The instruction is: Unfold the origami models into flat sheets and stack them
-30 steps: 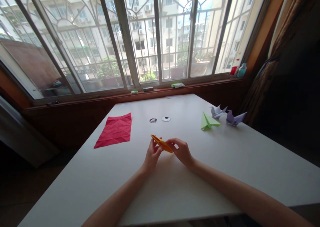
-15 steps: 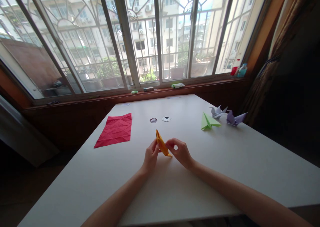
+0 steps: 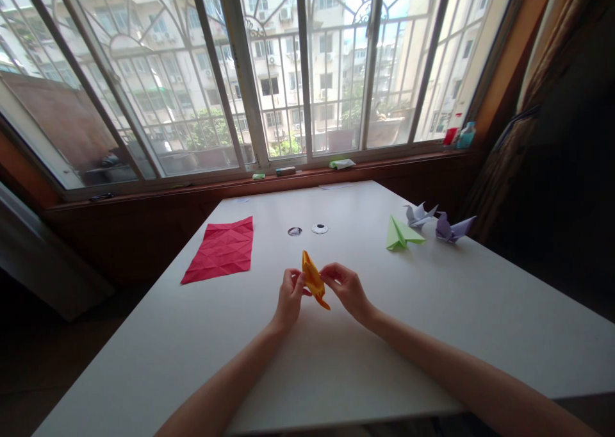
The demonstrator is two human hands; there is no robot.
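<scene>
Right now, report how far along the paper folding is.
Done: a green folded piece and two purple folded figures sit at the table's right side. In hand: the left hand and right hand pinch a partly folded orange paper held above the table. Left: the creased red sheet lies flat, not shaped.

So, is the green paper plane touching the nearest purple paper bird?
Apart. The head view shows bare white table between the green paper plane and the purple paper bird.

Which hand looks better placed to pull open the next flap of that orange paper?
Probably the right hand: it pinches the orange paper's upper edge, while the left hand steadies it from the other side.
</scene>
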